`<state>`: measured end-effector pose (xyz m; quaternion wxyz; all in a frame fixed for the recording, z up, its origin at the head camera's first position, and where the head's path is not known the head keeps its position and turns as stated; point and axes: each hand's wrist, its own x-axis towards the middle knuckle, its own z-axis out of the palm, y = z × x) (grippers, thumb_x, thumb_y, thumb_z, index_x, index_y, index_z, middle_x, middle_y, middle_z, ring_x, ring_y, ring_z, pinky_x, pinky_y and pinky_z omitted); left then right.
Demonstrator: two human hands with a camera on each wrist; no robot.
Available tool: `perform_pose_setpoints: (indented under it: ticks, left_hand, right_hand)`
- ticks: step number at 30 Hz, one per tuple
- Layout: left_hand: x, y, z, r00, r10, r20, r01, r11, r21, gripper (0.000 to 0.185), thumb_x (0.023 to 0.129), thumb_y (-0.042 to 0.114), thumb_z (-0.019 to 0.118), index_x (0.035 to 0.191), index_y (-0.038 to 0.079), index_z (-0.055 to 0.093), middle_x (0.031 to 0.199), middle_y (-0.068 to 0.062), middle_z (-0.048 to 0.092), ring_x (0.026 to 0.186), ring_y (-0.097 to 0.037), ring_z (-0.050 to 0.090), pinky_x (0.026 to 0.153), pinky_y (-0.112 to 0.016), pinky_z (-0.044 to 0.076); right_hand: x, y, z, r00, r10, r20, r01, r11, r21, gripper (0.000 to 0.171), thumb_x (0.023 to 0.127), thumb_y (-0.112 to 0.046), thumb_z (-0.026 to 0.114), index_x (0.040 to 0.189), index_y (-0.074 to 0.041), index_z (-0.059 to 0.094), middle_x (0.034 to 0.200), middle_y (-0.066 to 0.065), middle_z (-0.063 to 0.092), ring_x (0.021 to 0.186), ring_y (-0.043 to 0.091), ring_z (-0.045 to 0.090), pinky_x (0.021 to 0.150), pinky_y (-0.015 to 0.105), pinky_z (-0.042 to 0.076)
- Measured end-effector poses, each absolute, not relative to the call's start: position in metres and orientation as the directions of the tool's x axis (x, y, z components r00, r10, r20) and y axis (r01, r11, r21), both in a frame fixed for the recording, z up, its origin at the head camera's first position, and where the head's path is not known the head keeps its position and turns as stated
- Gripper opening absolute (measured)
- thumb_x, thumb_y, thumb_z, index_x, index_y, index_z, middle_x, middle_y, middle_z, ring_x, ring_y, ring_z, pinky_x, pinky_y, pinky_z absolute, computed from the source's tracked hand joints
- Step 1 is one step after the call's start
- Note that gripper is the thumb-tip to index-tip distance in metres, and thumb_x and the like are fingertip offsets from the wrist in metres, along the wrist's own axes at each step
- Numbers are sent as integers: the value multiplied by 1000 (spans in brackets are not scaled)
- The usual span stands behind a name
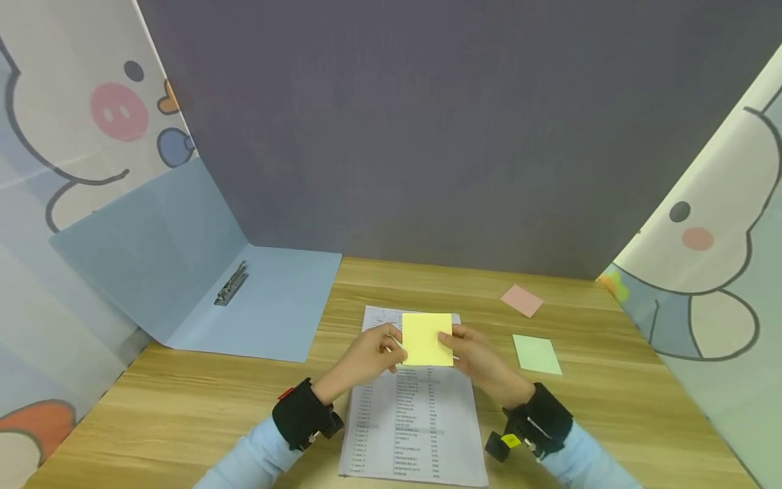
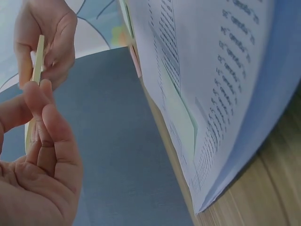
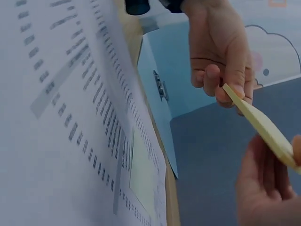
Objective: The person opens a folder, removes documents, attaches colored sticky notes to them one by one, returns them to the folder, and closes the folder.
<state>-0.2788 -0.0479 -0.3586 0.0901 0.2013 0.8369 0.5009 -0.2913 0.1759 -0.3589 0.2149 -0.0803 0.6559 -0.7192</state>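
The person holds a yellow sticky-note pad (image 1: pixel 427 339) up between both hands, just above the far end of a printed sheet of paper (image 1: pixel 415 428) lying on the wooden table (image 1: pixel 183 394). The left hand (image 1: pixel 366 356) pinches the pad's left edge, fingers curled against it, and the right hand (image 1: pixel 479 360) pinches its right edge the same way. From the right wrist view the pad (image 3: pixel 263 127) shows edge-on as a thin stack, gripped at both ends. The printed sheet carries columns of small text and sits near the person, between the two light blue sleeves. To the right of the pad a green sticky note (image 1: pixel 537 354) lies flat on the table, and a pink sticky note (image 1: pixel 522 300) lies farther off, near the grey back wall. On the left, an open blue folder (image 1: pixel 244 305) with a metal clip (image 1: pixel 231 284) leans its cover against the cartoon-printed side panel
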Motion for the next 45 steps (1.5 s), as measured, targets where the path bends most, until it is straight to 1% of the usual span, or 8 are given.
perform_pose_setpoints:
  ticks: [6, 12, 19, 24, 28, 31, 39, 45]
  left_hand:
    - [-278, -47, -363, -885, 465, 20, 230, 400, 887, 24, 88, 19, 59, 107, 4, 55, 83, -6, 68, 70, -32, 63, 50, -24, 38]
    - [-275, -47, -366, -870, 492, 25, 250, 398, 883, 18, 89, 18, 58, 102, 5, 57, 82, -3, 68, 69, -33, 62, 57, -26, 44]
    - [-275, -48, -369, -893, 447, 58, 287, 464, 838, 19, 87, 26, 62, 96, 9, 61, 84, 0, 67, 69, -22, 63, 58, -26, 46]
    - [-265, -46, -361, -885, 367, 287, 465, 660, 590, 19, 83, 27, 67, 95, 14, 62, 90, 5, 58, 76, -11, 57, 62, -22, 46]
    - [-257, -38, -355, -670, 488, 560, 675, 714, 185, 18, 80, 17, 70, 96, 11, 64, 100, 2, 59, 93, -13, 60, 78, -21, 50]
    - [-253, -31, -353, -519, 583, 625, 720, 693, -49, 18, 77, 14, 73, 94, 10, 67, 105, -1, 62, 99, -14, 62, 84, -21, 49]
    - [-248, -20, -355, -538, 625, 566, 701, 705, -111, 26, 70, 24, 78, 92, 13, 67, 111, -2, 62, 108, -17, 59, 86, -24, 49]
    - [-247, -18, -356, -527, 622, 579, 692, 710, -132, 30, 69, 26, 80, 92, 12, 68, 110, -2, 62, 108, -16, 59, 83, -22, 50]
  right_hand:
    - [-292, 172, -358, -783, -603, -152, 389, -284, -876, 28, 99, -29, 37, 117, -10, 50, 109, -2, 59, 101, 11, 56, 87, 27, 46]
    - [-292, 166, -362, -668, -742, -52, 525, -421, -740, 42, 102, -29, 23, 136, -13, 41, 128, 3, 54, 118, 17, 51, 99, 35, 40]
    - [-292, 163, -365, -675, -738, -30, 527, -453, -719, 43, 102, -29, 19, 135, -12, 42, 129, 4, 54, 120, 17, 50, 99, 35, 41]
    - [-292, 164, -362, -697, -715, -42, 521, -466, -716, 37, 101, -30, 27, 126, -13, 49, 128, 3, 55, 119, 17, 51, 99, 34, 41]
    - [-293, 163, -362, -693, -720, -42, 532, -471, -704, 38, 102, -30, 26, 128, -12, 47, 129, 4, 54, 119, 17, 51, 100, 35, 40]
    - [-294, 161, -363, -673, -739, -34, 544, -463, -700, 41, 102, -31, 25, 133, -10, 41, 131, 5, 52, 120, 17, 50, 101, 34, 39]
    - [-296, 156, -364, -650, -760, -12, 562, -470, -680, 49, 100, -37, 26, 139, -7, 28, 134, 8, 48, 122, 18, 48, 104, 34, 36]
    - [-296, 156, -363, -623, -782, 10, 586, -474, -657, 76, 96, -54, 23, 146, -3, -3, 137, 8, 43, 126, 18, 43, 107, 33, 32]
